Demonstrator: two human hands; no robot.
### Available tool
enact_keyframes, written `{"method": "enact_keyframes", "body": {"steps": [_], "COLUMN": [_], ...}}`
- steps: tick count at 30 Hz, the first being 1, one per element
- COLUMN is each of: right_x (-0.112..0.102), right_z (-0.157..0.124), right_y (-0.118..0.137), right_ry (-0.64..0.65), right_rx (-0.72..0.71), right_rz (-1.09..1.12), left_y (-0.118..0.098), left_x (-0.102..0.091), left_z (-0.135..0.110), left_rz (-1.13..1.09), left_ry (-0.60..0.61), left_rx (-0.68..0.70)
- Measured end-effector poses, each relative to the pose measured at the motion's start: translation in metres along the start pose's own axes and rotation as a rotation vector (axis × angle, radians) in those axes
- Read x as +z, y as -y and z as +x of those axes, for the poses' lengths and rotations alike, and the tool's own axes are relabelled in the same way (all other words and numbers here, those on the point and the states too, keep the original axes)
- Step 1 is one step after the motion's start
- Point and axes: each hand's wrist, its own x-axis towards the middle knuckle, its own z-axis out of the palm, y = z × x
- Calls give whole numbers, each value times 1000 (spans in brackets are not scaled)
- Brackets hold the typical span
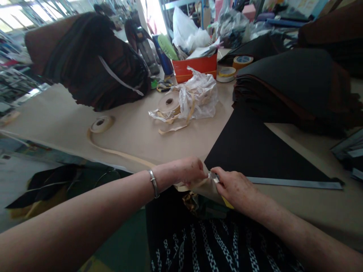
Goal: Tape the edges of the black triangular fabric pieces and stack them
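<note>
My left hand [185,172] and my right hand [234,187] meet at the table's near edge, both with fingers pinched. Between them runs a beige tape strip [119,153] that trails back to a tape roll [100,124]. My left hand pinches the strip's end. My right hand pinches the near corner of a black triangular sheet [255,151], where a grey band [295,183] lines its front edge. A silver bangle sits on my left wrist.
A crumpled plastic bag [198,94] with another tape roll [169,102] lies mid-table. Behind stand a red box [195,66] and two tape rolls [235,66]. Stacks of dark sheets [297,83] fill the right; a dark bundle [87,60] sits far left.
</note>
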Motion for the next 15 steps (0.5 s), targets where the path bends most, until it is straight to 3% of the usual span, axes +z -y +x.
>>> {"method": "enact_keyframes", "body": {"steps": [3,7,9,11,13,15], "right_x": [1,3,0,-9,-24,-43], "right_z": [1,2,0,-6,-17,-30], "right_y": [0,-1,-3,-8,-20,-40], "right_ry": [14,32,36,40,28,-4], "right_rx": [7,13,4,2,44,127], "right_rz": [6,37,126,274,406,483], "left_y": [-10,-19,-14,-3,11,23], "left_x": [7,27,35,40,42,43], "left_z": [-10,-28,-34,-37,-39,-41], "left_rz": [3,-33,-86,-133,-178,-258], "left_ry": [-37,-114,-189,-274,-347,-433], "left_rx": [31,210,237,177,121,170]}}
